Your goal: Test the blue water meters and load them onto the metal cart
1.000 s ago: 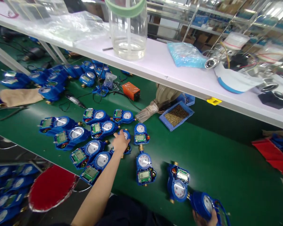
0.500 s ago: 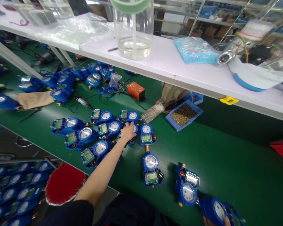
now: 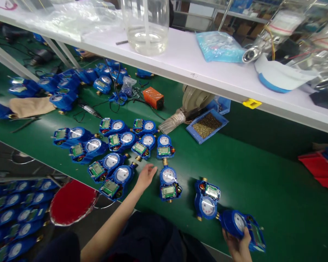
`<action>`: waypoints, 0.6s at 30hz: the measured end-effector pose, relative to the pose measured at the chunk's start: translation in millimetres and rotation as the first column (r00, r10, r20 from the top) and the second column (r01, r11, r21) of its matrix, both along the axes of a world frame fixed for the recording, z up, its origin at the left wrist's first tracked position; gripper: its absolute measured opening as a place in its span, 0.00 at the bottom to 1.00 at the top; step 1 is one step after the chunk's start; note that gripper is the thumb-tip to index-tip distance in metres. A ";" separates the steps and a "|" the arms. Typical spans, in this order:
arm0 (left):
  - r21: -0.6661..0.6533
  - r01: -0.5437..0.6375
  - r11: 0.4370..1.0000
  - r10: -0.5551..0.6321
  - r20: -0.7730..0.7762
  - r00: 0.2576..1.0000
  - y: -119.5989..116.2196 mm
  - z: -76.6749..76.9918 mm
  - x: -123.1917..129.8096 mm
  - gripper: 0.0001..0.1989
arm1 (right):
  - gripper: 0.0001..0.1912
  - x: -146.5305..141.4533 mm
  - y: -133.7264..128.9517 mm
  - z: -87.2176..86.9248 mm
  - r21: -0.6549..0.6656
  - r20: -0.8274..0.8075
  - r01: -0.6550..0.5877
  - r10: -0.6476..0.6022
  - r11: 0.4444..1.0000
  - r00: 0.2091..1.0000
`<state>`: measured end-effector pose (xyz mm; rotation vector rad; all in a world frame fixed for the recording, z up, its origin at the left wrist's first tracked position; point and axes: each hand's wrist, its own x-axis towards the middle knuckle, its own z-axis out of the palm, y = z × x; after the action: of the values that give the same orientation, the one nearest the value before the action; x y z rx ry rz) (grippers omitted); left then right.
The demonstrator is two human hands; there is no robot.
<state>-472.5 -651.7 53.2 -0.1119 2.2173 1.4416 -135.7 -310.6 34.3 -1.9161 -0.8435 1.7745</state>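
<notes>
Handling a blue water meter (image 3: 235, 222) on a green desk (image 3: 273, 174).

The right hand (image 3: 237, 244) grips the meter from below at the desk's near edge, fingers (image 3: 242, 247) curled closed around its body. The left hand (image 3: 145, 177) is open, fingers (image 3: 151, 168) spread and holding nothing, just beside a second meter (image 3: 168, 182). More meters lie in loose rows on the desk; a blue tray of brass fittings (image 3: 207, 125) and an orange box (image 3: 153, 97) sit beyond them. A white shelf (image 3: 196, 69) above carries a clear cylinder of liquid (image 3: 146, 32); racks with cartons (image 3: 243, 22) stand behind.
</notes>
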 end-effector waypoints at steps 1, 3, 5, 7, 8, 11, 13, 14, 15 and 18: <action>0.033 -0.005 0.999 -0.001 0.154 0.988 2.0 -7.6 17.2 0.30 | 0.34 1.0 0.9 -0.3 -0.028 0.006 0.034 -0.034 0.999 0.999; 0.140 -0.045 0.989 -0.013 0.386 0.922 8.9 -16.0 42.4 0.35 | 0.31 3.5 3.4 -1.4 -0.079 0.016 0.082 -0.081 0.993 0.997; 0.231 -0.104 0.967 -0.027 0.503 0.864 18.5 -17.0 54.8 0.38 | 0.28 6.8 6.0 -3.2 -0.097 0.008 0.083 -0.082 0.992 0.997; 0.251 -0.142 0.958 -0.015 0.534 0.845 27.3 -15.5 58.9 0.39 | 0.28 10.3 7.3 -5.0 -0.101 0.000 0.075 -0.076 0.992 0.997; 0.242 -0.152 0.958 0.001 0.528 0.849 29.8 -15.4 59.7 0.40 | 0.28 12.0 7.5 -5.7 -0.098 -0.005 0.071 -0.072 0.993 0.997; 0.239 -0.164 0.957 0.031 0.478 0.878 24.7 -20.6 63.8 0.38 | 0.27 16.5 6.5 -6.8 -0.096 -0.025 0.058 -0.061 0.994 0.998; 0.244 -0.172 0.954 0.044 0.457 0.888 11.1 -26.9 68.6 0.37 | 0.25 18.6 5.7 -6.8 -0.114 -0.037 0.049 -0.053 0.992 0.998; 0.237 -0.182 0.954 0.057 0.453 0.890 2.6 -29.7 70.6 0.37 | 0.25 19.3 5.4 -6.7 -0.123 -0.041 0.046 -0.051 0.991 0.998; 0.226 -0.194 0.955 0.074 0.450 0.890 -6.2 -32.0 71.7 0.37 | 0.25 19.6 5.0 -6.4 -0.129 -0.045 0.044 -0.050 0.991 0.998; 0.219 -0.224 0.950 0.106 0.449 0.887 -27.9 -33.6 66.1 0.35 | 0.25 19.1 3.2 -5.0 -0.109 -0.045 0.048 -0.053 0.993 0.998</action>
<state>-406.4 -679.6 19.6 -0.4947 1.6718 1.6074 -116.6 -307.4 29.3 -1.9354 -0.6893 1.8631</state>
